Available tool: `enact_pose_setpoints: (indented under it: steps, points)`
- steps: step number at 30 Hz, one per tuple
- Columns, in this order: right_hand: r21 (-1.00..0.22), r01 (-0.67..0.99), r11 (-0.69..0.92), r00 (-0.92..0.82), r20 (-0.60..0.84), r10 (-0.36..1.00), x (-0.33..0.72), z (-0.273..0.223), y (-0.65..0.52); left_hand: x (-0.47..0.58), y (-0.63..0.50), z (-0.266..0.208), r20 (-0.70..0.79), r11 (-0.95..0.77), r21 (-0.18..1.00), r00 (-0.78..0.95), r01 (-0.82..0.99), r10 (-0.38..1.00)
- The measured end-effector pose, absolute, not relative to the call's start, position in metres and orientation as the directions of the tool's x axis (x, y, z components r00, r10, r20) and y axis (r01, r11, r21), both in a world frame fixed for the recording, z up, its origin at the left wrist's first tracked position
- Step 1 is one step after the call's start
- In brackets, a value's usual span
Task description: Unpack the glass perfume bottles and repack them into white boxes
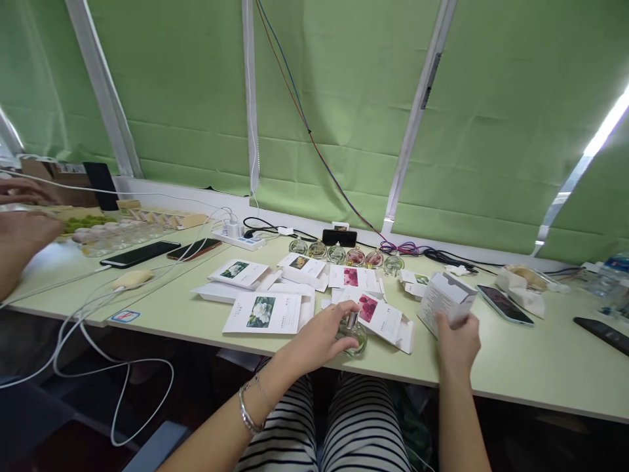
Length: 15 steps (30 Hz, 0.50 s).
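Observation:
Near the table's front edge, my left hand [327,334] has its fingers closed round a round glass perfume bottle [358,342] with a silver neck. To the right, a white carton [448,298] with small print on its side is gripped in my right hand [458,341], tilted above the table. Between and left of my hands lie several flattened white boxes with flower pictures, among them one with a white flower [263,312] and one with a pink flower [378,314]. Behind them several round perfume bottles [337,254] stand in a row.
A phone [339,238] is propped behind the bottles. Other phones [505,305] lie at right and left. White cables [130,357] hang over the front edge from a power strip [239,240]. At far left, another person's hands [29,229] are near small jars [118,236].

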State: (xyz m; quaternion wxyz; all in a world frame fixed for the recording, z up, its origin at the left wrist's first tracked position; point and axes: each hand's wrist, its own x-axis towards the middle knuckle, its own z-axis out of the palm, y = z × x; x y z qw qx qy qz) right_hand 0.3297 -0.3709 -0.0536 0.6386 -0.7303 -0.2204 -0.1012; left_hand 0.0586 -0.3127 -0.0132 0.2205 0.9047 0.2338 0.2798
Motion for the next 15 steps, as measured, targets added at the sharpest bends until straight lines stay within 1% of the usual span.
enact_pose_setpoints:
  steps: [1, 3, 5, 6, 7, 8, 9, 11, 12, 13, 15]
  points:
    - [-0.899, 0.431, -0.075, 0.893, 0.413, 0.178, 0.329, -0.053, -0.373, 0.059, -0.314, -0.014, 0.417, -0.793, 0.538, 0.727, 0.287, 0.546]
    - [-0.887, 0.459, 0.046, 0.884, 0.462, 0.072, 0.32, -0.051, -0.382, 0.058, -0.316, -0.017, 0.426, -0.778, 0.569, 0.714, 0.267, 0.556]
    - [-0.814, 0.518, 0.263, 0.847, 0.53, -0.026, 0.305, -0.048, -0.395, 0.057, -0.317, -0.022, 0.417, -0.754, 0.609, 0.708, 0.248, 0.57]
    - [-0.761, 0.528, 0.376, 0.829, 0.559, -0.032, 0.295, -0.048, -0.402, 0.056, -0.318, -0.024, 0.413, -0.738, 0.632, 0.702, 0.238, 0.58]
    - [-0.717, 0.516, 0.469, 0.81, 0.586, 0.004, 0.285, -0.048, -0.408, 0.054, -0.318, -0.026, 0.41, -0.717, 0.659, 0.691, 0.227, 0.596]
    - [-0.698, 0.485, 0.527, 0.787, 0.611, 0.084, 0.275, -0.05, -0.412, 0.052, -0.318, -0.025, 0.404, -0.69, 0.69, 0.674, 0.219, 0.618]
    - [-0.703, 0.443, 0.557, 0.753, 0.628, 0.195, 0.264, -0.053, -0.415, 0.048, -0.318, -0.024, 0.397, -0.659, 0.723, 0.654, 0.209, 0.644]
    - [-0.762, 0.343, 0.549, 0.652, 0.614, 0.445, 0.244, -0.061, -0.414, 0.036, -0.318, -0.014, 0.388, -0.6, 0.781, 0.615, 0.177, 0.686]
    - [-0.795, 0.302, 0.525, 0.594, 0.588, 0.549, 0.234, -0.064, -0.412, 0.028, -0.32, -0.006, 0.386, -0.576, 0.803, 0.603, 0.152, 0.698]
    - [-0.821, 0.272, 0.501, 0.539, 0.562, 0.627, 0.226, -0.068, -0.408, 0.018, -0.321, 0.003, 0.39, -0.559, 0.821, 0.599, 0.118, 0.699]
    - [-0.849, 0.244, 0.468, 0.438, 0.527, 0.728, 0.212, -0.072, -0.398, -0.002, -0.328, 0.02, 0.401, -0.521, 0.853, 0.612, 0.022, 0.681]
